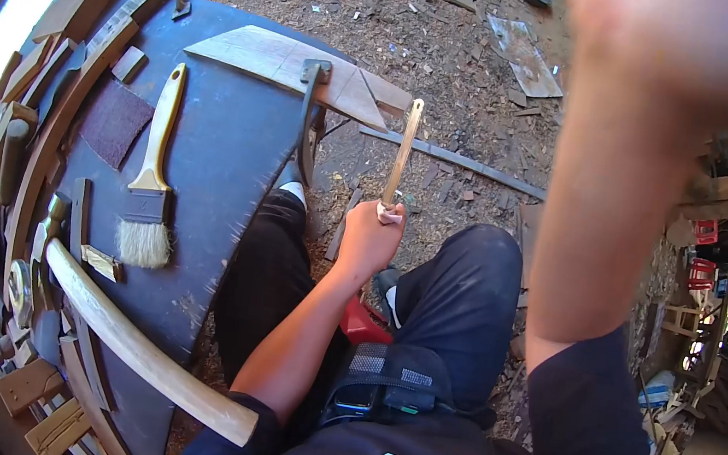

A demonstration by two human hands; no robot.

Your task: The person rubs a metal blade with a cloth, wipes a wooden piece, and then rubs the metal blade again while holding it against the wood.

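1. The left hand is closed in a fist around the lower end of a thin wooden stick, which points up toward 12 o'clock, its tip near the edge of a clamped board.
2. The right arm rises across the 2 o'clock part of the view; its hand is out of the picture, so whether it is open or closed cannot be told.
3. The person sits with knees in dark trousers just below the left hand, over ground strewn with wood chips.
4. At 11 o'clock from the left hand, a pale pointed board lies on the dark blue counter, held at the counter's edge by a metal clamp.
5. At 9 o'clock from the hand, a paintbrush with a yellow handle lies on the counter, bristles toward the person.
6. Just left of the brush handle lies a dark reddish sheet of sandpaper.
7. At 7 o'clock a long curved pale piece of wood crosses the counter's near edge, touching the person's left sleeve.
8. Curved wooden parts line the counter's far left side.
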